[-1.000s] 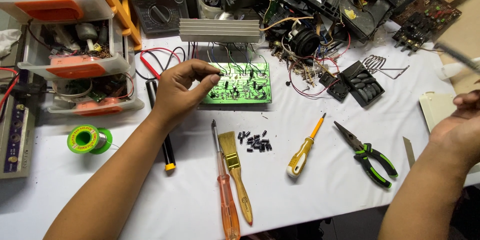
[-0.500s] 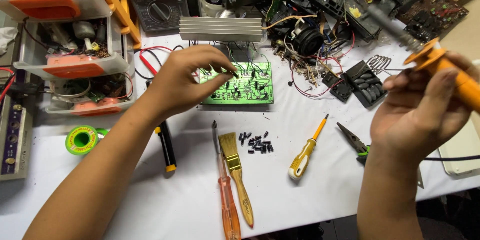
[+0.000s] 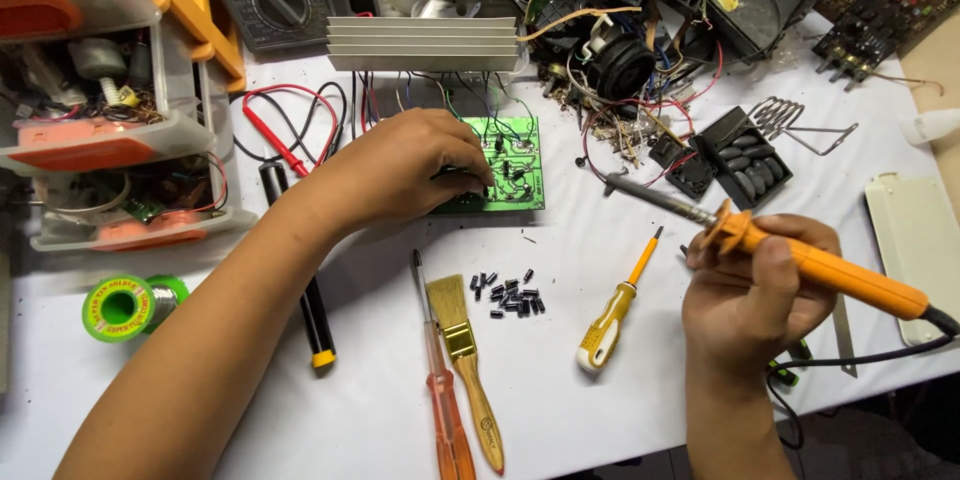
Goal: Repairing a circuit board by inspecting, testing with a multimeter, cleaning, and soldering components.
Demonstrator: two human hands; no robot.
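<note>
Orange-handled soldering iron (image 3: 800,255) raised, not yet at the green circuit board (image 3: 510,165).
Right hand (image 3: 755,300) grips it closed; left hand (image 3: 400,170) presses the board onto the white desk (image 3: 600,410).

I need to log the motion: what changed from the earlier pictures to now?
The right hand rose from the table's right edge, gripping an orange-handled soldering iron, then lowered it, tip leftward. The left hand stayed on the green circuit board.

A wooden-handled flat brush (image 3: 465,360) lies at six o'clock on the white worktop (image 3: 600,420). A green solder spool (image 3: 128,307) sits at eight o'clock, a ribbed aluminium heat sink (image 3: 425,43) at twelve.
</note>
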